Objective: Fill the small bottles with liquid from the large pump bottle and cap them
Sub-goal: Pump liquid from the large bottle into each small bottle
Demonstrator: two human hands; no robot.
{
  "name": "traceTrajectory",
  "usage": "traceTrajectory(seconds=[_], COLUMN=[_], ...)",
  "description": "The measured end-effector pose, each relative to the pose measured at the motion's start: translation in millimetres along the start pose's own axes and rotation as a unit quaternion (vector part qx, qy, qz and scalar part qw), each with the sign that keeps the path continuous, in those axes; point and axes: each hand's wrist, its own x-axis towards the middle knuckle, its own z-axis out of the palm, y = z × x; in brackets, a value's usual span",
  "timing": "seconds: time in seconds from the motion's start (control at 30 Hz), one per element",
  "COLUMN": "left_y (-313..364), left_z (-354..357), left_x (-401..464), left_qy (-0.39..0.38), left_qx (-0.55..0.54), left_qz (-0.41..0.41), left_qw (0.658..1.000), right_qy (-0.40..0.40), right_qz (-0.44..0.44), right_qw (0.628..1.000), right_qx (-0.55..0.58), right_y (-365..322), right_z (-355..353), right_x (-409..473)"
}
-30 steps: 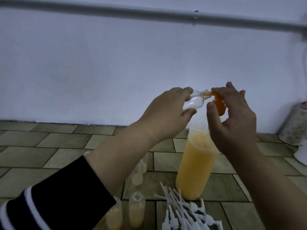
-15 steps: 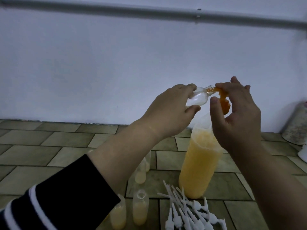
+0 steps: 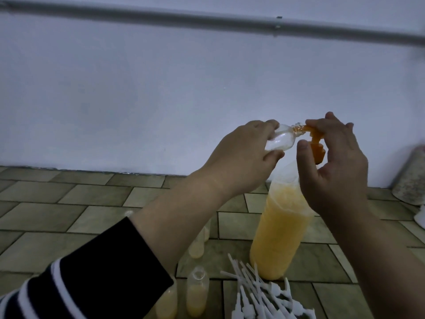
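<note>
Fingers of the left hand (image 3: 239,157) are curling round a small bottle (image 3: 122,142), tipping it nearly level at the centre of the frame, with its neck pushed against the orange spout. The right hand (image 3: 333,166) is closing on the orange pump head (image 3: 316,143), forefinger laid along the top and thumb up beside the stem, so both grips are holding something, not spread wide.

The step in hand looks like filling: the small bottle is being held at the nozzle and appears almost empty, clear and pale inside. The next move probably calls for a steady press down on the pump while the left hand is keeping the neck sealed against the spout, since a slip there would send liquid onto the floor.

Below the right hand, the large bottle (image 3: 280,236) is standing upright on the tiled floor (image 3: 69,215), roughly three-quarters full of yellow liquid. At lower centre, partly filled bottles (image 3: 196,295) are waiting without caps, some hidden behind the left forearm. Just right of them, near the base of the large bottle, a heap of white caps (image 3: 264,300) with long tips is lying.
</note>
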Motion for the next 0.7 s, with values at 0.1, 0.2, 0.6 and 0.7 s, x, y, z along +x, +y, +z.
traceTrajectory(seconds=[0.1,0.2,0.6,0.7], left_y=[-1.3,-2.3,-0.7,-1.6], left_z=[2.4,-1.6,4.1,2.6], left_x=[-3.5,-1.6,-0.4,-0.4], left_qy=[-0.011,-0.013,0.0,-0.012], left_qx=[0.003,0.005,-0.002,-0.002], left_qz=[-0.003,-0.005,-0.009,-0.008], left_qw=[1.0,1.0,1.0,1.0], right_qy=[-0.009,-0.02,0.02,0.004], right_qz=[-0.003,-0.005,0.017,0.015], right_qw=[1.0,1.0,0.999,0.999], right_qx=[0.012,0.006,0.038,0.044], right_y=[1.7,-1.3,0.7,3.4], right_z=[1.8,-1.2,10.2,8.8], right_x=[-4.6,-1.1,-2.1,-1.5])
